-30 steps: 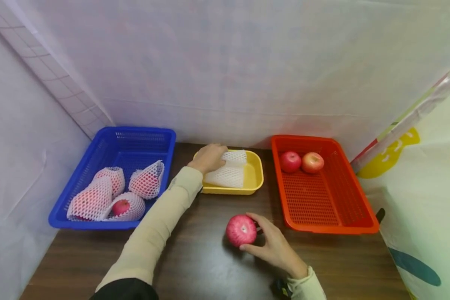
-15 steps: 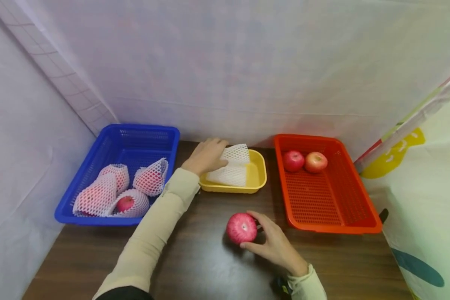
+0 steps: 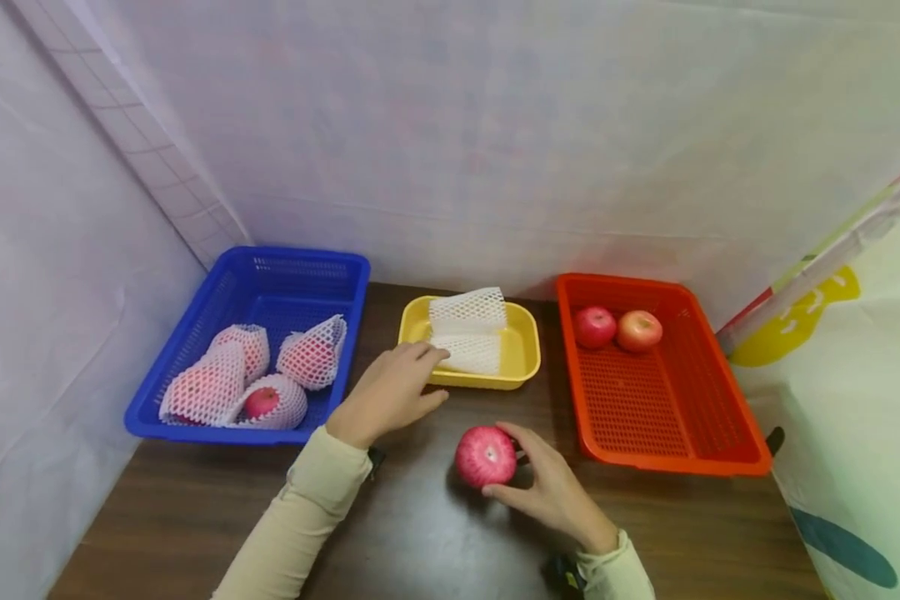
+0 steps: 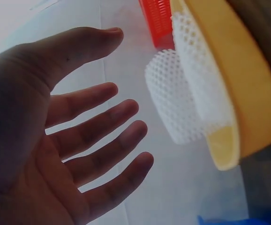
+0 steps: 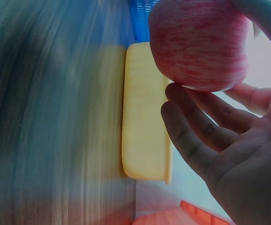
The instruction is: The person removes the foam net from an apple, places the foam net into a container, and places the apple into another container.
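My right hand [image 3: 551, 492] holds a red apple [image 3: 485, 457] between thumb and fingers, above the brown table; the right wrist view shows the same apple [image 5: 201, 44] gripped near the fingertips. My left hand [image 3: 392, 390] is at the front left of the yellow tray [image 3: 523, 367], with nothing in it. In the left wrist view its fingers [image 4: 102, 110] are spread and slightly bent, apart from the white foam nets [image 4: 173, 96]. Those foam nets [image 3: 468, 329] lie in the tray, one sticking up over the back rim.
On the left stands a blue basket [image 3: 172, 431] with several apples in foam nets [image 3: 206, 387]. A red basket [image 3: 675, 464] on the right holds two bare apples [image 3: 617, 328] at its back. White sheeting [image 3: 450, 150] hangs behind the table.
My left hand has come out of the yellow tray, back toward me and to the left, without a foam net. The right hand keeps its hold on the apple. The head view has shifted slightly.
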A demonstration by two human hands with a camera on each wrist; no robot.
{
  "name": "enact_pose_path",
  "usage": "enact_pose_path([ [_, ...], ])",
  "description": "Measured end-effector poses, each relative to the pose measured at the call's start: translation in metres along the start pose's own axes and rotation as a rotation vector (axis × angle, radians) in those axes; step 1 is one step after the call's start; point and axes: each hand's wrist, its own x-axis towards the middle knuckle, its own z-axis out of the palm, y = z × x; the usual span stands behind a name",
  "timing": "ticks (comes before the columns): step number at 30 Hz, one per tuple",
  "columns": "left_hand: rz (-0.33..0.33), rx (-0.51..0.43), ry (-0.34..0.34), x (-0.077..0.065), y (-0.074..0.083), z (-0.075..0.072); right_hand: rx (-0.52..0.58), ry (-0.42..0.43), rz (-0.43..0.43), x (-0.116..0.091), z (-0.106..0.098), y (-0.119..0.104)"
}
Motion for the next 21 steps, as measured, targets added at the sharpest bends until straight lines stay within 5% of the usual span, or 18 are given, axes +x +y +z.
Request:
enact_pose_path([
  [11,-0.038,-0.031,-0.013,-0.075,0.008,0.021,-0.012,-0.004,0.007,0.002,0.003,-0.004],
  [21,-0.052,-0.075,-0.012,-0.094,0.004,0.027,-0.050,-0.021,-0.031,0.012,-0.012,-0.008],
])
